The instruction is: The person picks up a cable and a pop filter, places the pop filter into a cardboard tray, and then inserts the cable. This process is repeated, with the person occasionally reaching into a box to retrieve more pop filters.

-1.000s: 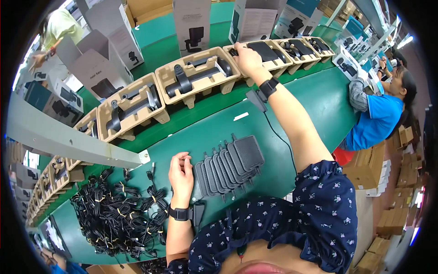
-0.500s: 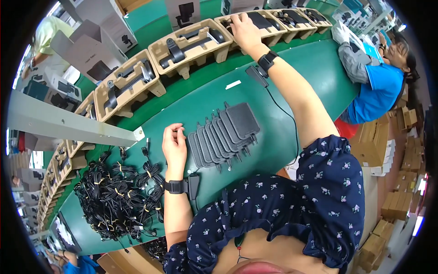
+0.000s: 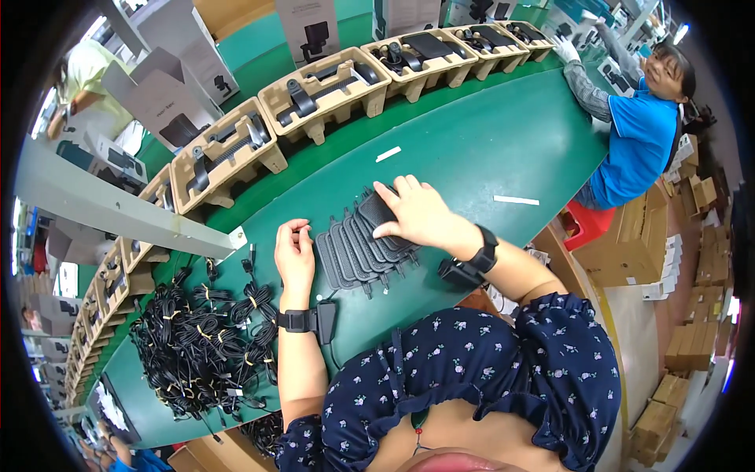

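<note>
Dark grey flat panels with small tabs on their edges lie overlapped in a slanting row on the green table. My right hand grips the end panel of the row, its thumb and fingers reaching over the panel's face and hiding much of it. Left of the row, my left hand rests with its fingers curled in, and nothing shows in them. Each wrist wears a black strap with a small black box. Beside my left forearm lies a heap of bundled black cables.
Moulded brown trays holding black parts run along a green belt at the far side. A grey metal post crosses the left. White strips lie on the table. A co-worker in blue sits at the right, near cartons.
My right hand has come back from a far tray to the panels and taken hold of the end one. My left hand has barely moved. The co-worker's arms have shifted.
</note>
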Demonstrator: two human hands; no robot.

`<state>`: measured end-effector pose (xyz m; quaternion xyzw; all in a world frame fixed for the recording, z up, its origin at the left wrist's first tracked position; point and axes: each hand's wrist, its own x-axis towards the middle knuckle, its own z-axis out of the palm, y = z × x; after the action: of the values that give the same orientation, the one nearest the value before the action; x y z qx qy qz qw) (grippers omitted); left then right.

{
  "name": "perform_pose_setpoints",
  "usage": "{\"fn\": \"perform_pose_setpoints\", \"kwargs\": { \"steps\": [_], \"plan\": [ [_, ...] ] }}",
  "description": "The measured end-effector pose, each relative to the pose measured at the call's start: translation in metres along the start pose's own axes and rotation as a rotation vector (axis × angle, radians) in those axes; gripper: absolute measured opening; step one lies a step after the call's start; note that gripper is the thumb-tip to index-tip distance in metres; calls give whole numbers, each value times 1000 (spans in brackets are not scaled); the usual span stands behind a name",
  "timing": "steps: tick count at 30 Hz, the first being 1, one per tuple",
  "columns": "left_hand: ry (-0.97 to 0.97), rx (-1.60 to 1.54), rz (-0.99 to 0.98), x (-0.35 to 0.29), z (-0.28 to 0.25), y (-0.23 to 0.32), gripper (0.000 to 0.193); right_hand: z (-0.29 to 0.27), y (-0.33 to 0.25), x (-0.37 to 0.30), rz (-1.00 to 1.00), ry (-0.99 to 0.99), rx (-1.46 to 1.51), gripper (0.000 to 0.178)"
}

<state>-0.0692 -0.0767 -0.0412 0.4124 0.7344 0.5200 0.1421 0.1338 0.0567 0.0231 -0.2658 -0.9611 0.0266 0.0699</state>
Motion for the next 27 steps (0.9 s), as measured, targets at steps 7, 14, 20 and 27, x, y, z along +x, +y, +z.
{"fn": "perform_pose_setpoints", "kwargs": {
  "steps": [7,14,20,27],
  "plan": [
    [10,-18,28,-2,-6,-4,10,5,1,-3,-46,-65,297,66],
    [16,27,33,-2,-14,-12,10,-24,29,12,-32,-184,688,34],
    [12,28,59,-3,-19,-16,10,-26,18,20,25,-35,203,23],
    [10,56,63,-4,-29,-23,9,-44,26,79,192,573,731,17]
  ]
}}
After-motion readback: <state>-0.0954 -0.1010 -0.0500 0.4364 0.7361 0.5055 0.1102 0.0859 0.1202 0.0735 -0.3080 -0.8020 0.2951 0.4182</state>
